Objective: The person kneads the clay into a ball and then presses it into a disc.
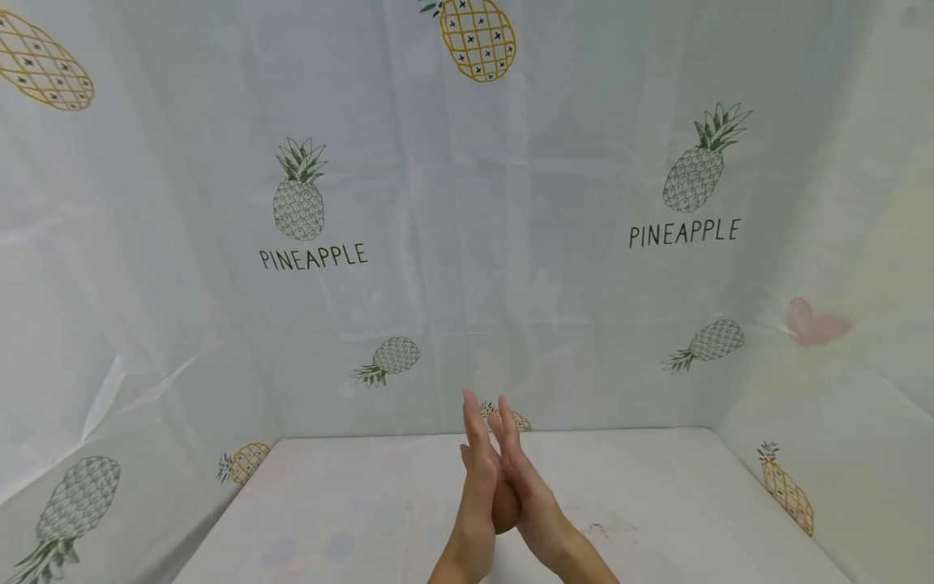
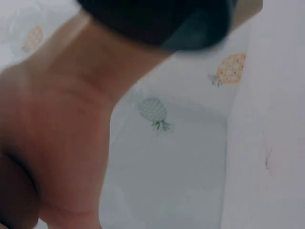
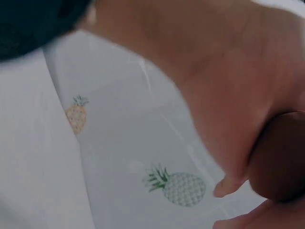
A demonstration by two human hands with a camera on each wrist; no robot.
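Note:
Between my two palms sits a smooth, rounded brown lump, its lower part showing below the hands in the head view. My left hand presses it from one side, with straight fingers pointing up and away. From the other side my right hand touches it with its palm, fingers likewise straight. The fingertips of both hands come close together at the top. In the left wrist view the brown lump is cut off by the frame's edge beside the palm. The right wrist view shows the lump dark and rounded against the right palm.
A white table top lies beneath the hands, with faint smudges and a small dark mark to the right. Hanging sheets printed with pineapples enclose the table at the back and both sides.

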